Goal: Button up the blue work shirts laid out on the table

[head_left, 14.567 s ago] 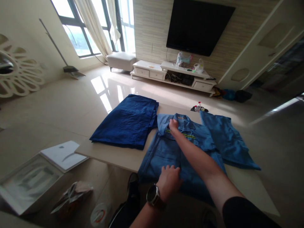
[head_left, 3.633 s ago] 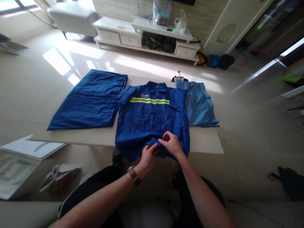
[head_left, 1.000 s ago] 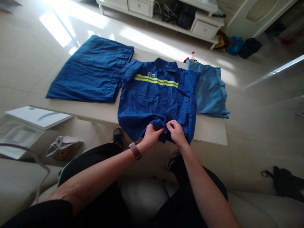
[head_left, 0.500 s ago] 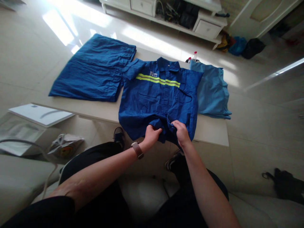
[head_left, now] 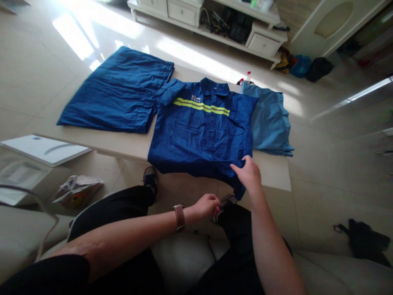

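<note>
A dark blue work jacket point(head_left: 196, 137) with a yellow-and-grey reflective stripe across the chest lies front up on the low table point(head_left: 273, 170), its lower edge hanging over the near side. My right hand point(head_left: 251, 174) pinches the hem at the jacket's lower right corner, and a flap of cloth droops below the fingers. Away from the cloth, my left hand point(head_left: 208, 205) hovers over the gap between my knees. Its fingers are curled together, and nothing shows in them. A brown-strapped watch point(head_left: 179, 218) is on the left wrist.
Folded blue cloth point(head_left: 113, 90) covers the table's left end; a lighter blue garment point(head_left: 270, 119) lies at the right. Red-capped bottles point(head_left: 248, 76) show behind it. A white-topped box point(head_left: 46, 149) and plastic bag point(head_left: 80, 189) stand lower left. A white cabinet point(head_left: 184, 14) is beyond.
My left hand has let go of the jacket hem and drawn back toward my knees. My right hand has shifted right along the hem, and the front edge now lies straighter.
</note>
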A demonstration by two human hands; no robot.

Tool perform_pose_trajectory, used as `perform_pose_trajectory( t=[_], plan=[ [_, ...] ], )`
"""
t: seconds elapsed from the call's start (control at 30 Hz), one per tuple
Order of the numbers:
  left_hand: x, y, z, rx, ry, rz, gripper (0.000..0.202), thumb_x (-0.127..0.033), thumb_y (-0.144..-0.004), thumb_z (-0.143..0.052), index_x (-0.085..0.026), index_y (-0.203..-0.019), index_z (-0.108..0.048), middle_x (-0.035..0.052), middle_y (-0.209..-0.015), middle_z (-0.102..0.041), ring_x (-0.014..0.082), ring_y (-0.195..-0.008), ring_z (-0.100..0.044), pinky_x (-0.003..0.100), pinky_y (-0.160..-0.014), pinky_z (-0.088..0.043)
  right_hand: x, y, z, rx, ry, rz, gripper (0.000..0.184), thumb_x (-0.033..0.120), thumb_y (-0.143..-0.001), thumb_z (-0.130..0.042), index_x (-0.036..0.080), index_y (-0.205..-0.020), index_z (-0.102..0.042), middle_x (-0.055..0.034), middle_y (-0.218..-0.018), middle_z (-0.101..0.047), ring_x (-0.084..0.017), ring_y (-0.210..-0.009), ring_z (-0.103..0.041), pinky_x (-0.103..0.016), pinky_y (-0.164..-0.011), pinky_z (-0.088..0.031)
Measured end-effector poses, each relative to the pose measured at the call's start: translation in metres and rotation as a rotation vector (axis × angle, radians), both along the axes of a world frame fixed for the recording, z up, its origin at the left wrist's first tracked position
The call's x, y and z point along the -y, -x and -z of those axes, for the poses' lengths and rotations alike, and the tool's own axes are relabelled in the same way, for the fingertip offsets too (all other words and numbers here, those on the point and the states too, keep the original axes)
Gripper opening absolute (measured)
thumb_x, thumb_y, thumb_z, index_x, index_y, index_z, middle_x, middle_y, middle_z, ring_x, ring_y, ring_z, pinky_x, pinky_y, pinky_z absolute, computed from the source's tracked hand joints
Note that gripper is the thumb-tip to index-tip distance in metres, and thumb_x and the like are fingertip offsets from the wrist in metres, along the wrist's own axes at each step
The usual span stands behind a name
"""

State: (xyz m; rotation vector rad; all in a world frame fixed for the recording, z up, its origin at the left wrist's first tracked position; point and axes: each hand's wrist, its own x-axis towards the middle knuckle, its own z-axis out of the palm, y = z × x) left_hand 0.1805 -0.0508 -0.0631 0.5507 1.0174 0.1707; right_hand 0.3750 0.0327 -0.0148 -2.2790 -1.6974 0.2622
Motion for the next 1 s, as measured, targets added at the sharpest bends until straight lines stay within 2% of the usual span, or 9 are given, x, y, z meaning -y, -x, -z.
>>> perform_pose_trajectory(
  t=[0.07, 0.13, 0.23, 0.4, 0.53, 0.67, 0.73, 0.9, 1.0],
  plan=[
    [-0.015, 0.000, -0.007, -0.002, -0.112, -0.020, 0.006, -0.013, -0.079, -0.058, -0.017, -0.074, -0.058, -0.0009, -0.063, -0.063, 0.0108, -0.054, -0.056, 0.021, -0.056, -0.039, 0.001, 0.014, 0.003, 0.064, -0.044, -0.114, 0.033, 0.031, -0.081, -0.072, 0.018, -0.109, -0.062, -0.0152, -0.112, -0.067, -0.032, -0.108, -0.057, -0.040, -0.090, -0.042],
    [-0.027, 0.000, -0.012, -0.014, -0.164, -0.057, 0.007, -0.014, -0.081, -0.056, -0.018, -0.075, -0.055, -0.0017, -0.064, -0.063, 0.0105, -0.054, -0.056, 0.022, -0.057, -0.039, 0.001, 0.035, 0.007, 0.073, -0.049, -0.267, 0.036, 0.023, -0.086, -0.064, 0.016, -0.121, -0.061, -0.0173, -0.124, -0.065, -0.033, -0.121, -0.053, -0.045, -0.100, -0.039],
    [-0.041, 0.001, -0.012, -0.047, -0.198, -0.116, 0.008, -0.013, -0.084, -0.054, -0.018, -0.077, -0.053, -0.0024, -0.065, -0.062, 0.0098, -0.051, -0.056, 0.021, -0.055, -0.037, 0.000, 0.065, 0.019, 0.046, 0.018, -0.424, 0.033, 0.024, -0.091, -0.063, 0.018, -0.123, -0.063, -0.0155, -0.123, -0.068, -0.032, -0.121, -0.055, -0.048, -0.105, -0.036],
    [-0.060, 0.008, 0.002, -0.198, -0.277, -0.351, 0.013, -0.011, -0.087, -0.060, -0.018, -0.084, -0.050, -0.0046, -0.070, -0.058, 0.0073, -0.051, -0.056, 0.019, -0.052, -0.038, -0.006, 0.074, 0.035, -0.052, 0.110, -0.352, 0.021, 0.018, -0.094, -0.060, 0.019, -0.111, -0.071, -0.0139, -0.113, -0.073, -0.027, -0.103, -0.066, -0.037, -0.092, -0.046],
    [-0.073, 0.013, 0.008, -0.254, -0.373, -0.526, 0.023, -0.020, -0.086, -0.073, -0.017, -0.098, -0.053, -0.0005, -0.089, -0.062, 0.0066, -0.057, -0.060, 0.020, -0.056, -0.046, -0.015, 0.062, 0.031, -0.210, 0.094, -0.304, 0.017, 0.023, -0.090, -0.064, 0.018, -0.101, -0.076, -0.0128, -0.106, -0.077, -0.027, -0.098, -0.070, -0.038, -0.091, -0.050],
    [-0.081, 0.013, 0.007, -0.233, -0.458, -0.500, 0.035, -0.030, -0.083, -0.080, -0.015, -0.105, -0.058, 0.0072, -0.106, -0.066, 0.0085, -0.060, -0.063, 0.023, -0.058, -0.049, -0.021, 0.051, 0.024, -0.405, 0.106, -0.295, 0.020, 0.029, -0.087, -0.063, 0.020, -0.094, -0.079, -0.0106, -0.102, -0.079, -0.027, -0.096, -0.072, -0.039, -0.092, -0.052],
    [-0.084, 0.011, 0.006, -0.245, -0.525, -0.467, 0.036, -0.033, -0.082, -0.082, -0.014, -0.105, -0.062, 0.0094, -0.107, -0.069, 0.0111, -0.064, -0.065, 0.025, -0.061, -0.049, -0.022, 0.047, 0.023, -0.478, 0.105, -0.288, 0.024, 0.033, -0.086, -0.062, 0.019, -0.094, -0.079, -0.0103, -0.101, -0.079, -0.027, -0.095, -0.072, -0.040, -0.092, -0.053],
    [-0.092, 0.009, 0.004, -0.328, -0.855, -0.383, 0.021, -0.031, -0.081, -0.082, -0.017, -0.090, -0.070, 0.0061, -0.092, -0.074, 0.0153, -0.077, -0.065, 0.026, -0.074, -0.049, -0.021, 0.044, 0.023, -0.597, 0.089, -0.262, 0.033, 0.042, -0.084, -0.062, 0.016, -0.097, -0.078, -0.0108, -0.099, -0.078, -0.027, -0.091, -0.071, -0.040, -0.088, -0.053],
    [-0.098, 0.007, 0.000, -0.352, -0.954, -0.322, 0.007, -0.024, -0.085, -0.076, -0.019, -0.089, -0.072, 0.0052, -0.090, -0.075, 0.0163, -0.077, -0.065, 0.027, -0.074, -0.048, -0.021, 0.041, 0.021, -0.614, 0.072, -0.258, 0.034, 0.042, -0.085, -0.061, 0.016, -0.099, -0.078, -0.0103, -0.099, -0.078, -0.026, -0.091, -0.071, -0.040, -0.089, -0.053]
  ],
)
